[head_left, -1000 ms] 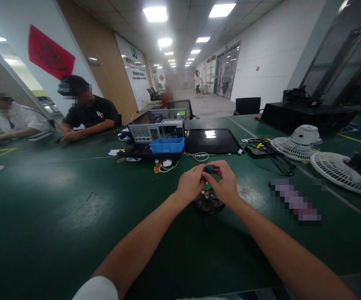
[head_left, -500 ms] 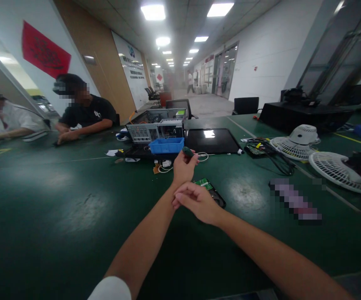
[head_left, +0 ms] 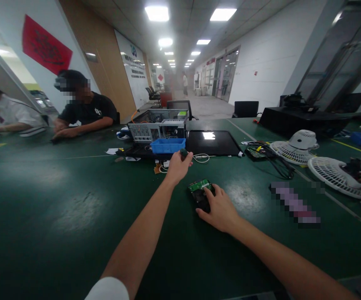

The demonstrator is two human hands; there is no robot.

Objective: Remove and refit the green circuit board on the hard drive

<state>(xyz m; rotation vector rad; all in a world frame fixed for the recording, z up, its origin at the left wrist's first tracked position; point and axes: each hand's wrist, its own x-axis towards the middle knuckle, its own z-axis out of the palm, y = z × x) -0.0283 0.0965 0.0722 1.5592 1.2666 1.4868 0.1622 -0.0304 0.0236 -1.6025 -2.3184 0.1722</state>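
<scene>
My left hand (head_left: 179, 167) is reached forward above the green table, closed round a dark green handle (head_left: 183, 153) that looks like a screwdriver's; its far end is hard to make out. On the table nearer to me lies a black hard drive (head_left: 201, 199) with a green circuit board at its far end. My right hand (head_left: 219, 210) rests over the drive's right side, its thumb by the near edge and its fingers on the top and far side, gripping it. Part of the drive is hidden under the fingers.
Beyond my left hand stand a blue bin (head_left: 168, 146), an open computer case (head_left: 155, 127) and a flat black screen panel (head_left: 214, 142). White fan parts (head_left: 293, 152) and cables (head_left: 277, 160) lie to the right. Two people (head_left: 86, 108) sit at the far left.
My right hand has moved from my left wrist to the right and onto the hard drive. The left hand, with the dark green handle, has shifted slightly left.
</scene>
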